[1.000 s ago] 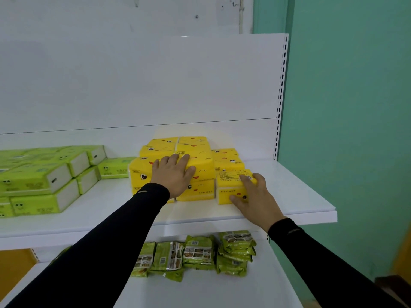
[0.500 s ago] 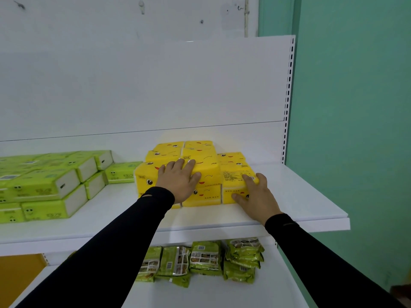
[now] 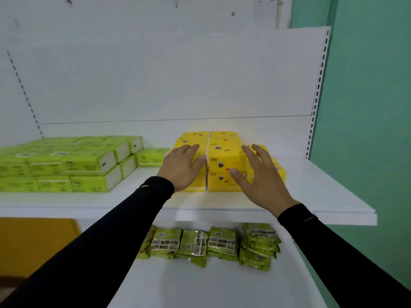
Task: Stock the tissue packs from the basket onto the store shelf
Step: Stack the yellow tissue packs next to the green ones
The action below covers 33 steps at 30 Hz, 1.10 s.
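Several yellow tissue packs (image 3: 224,161) with cartoon faces stand stacked in a block on the white upper shelf (image 3: 322,196). My left hand (image 3: 181,166) rests flat on the left front packs, fingers straight. My right hand (image 3: 260,176) is spread open in front of the right side of the block, fingers extended, and covers the lower pack at the right end; whether it touches the packs I cannot tell. The basket is out of view.
Green tissue packs (image 3: 73,163) are stacked on the left part of the same shelf. Green snack bags (image 3: 211,243) lie in a row on the lower shelf (image 3: 222,285). A teal wall (image 3: 367,107) stands to the right.
My right hand has lifted off the right-end pack and spread its fingers. That pack now sits against the block. My left hand shifted slightly left on the front packs.
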Tool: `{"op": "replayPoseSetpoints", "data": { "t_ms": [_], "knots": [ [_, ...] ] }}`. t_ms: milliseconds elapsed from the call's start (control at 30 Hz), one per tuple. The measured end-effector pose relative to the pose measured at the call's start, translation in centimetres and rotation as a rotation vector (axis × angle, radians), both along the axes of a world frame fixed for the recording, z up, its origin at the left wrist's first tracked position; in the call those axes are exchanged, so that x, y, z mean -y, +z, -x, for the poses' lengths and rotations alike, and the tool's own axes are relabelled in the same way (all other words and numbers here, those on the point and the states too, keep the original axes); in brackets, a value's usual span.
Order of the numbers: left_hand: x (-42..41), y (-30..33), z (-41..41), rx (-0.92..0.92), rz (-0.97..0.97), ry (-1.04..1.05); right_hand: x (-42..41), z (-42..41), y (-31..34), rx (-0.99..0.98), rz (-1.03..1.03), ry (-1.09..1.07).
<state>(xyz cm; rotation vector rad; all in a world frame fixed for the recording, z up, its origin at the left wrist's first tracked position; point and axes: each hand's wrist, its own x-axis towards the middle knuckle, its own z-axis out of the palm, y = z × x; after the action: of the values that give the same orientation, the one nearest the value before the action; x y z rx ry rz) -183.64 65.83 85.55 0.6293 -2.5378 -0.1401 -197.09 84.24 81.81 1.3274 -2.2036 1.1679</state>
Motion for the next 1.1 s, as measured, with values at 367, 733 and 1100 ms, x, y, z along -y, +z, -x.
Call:
{"op": "replayPoseSetpoints", "data": {
  "t_ms": [367,733,1100],
  "knots": [
    [1.1,-7.0,-18.4,-0.155,-0.253,-0.083,4.2,-15.2,-7.6,-0.011,-0.110,0.189],
    [7.3,-30.5,-34.8,0.266,-0.762,0.041,6.9,-31.5,-30.1,0.515,-0.569,0.236],
    [2.7,-59.7,-36.4,0.838,-1.121,0.123,5.7,-32.5,-57.3,0.761,-1.027,0.225]
  ]
}}
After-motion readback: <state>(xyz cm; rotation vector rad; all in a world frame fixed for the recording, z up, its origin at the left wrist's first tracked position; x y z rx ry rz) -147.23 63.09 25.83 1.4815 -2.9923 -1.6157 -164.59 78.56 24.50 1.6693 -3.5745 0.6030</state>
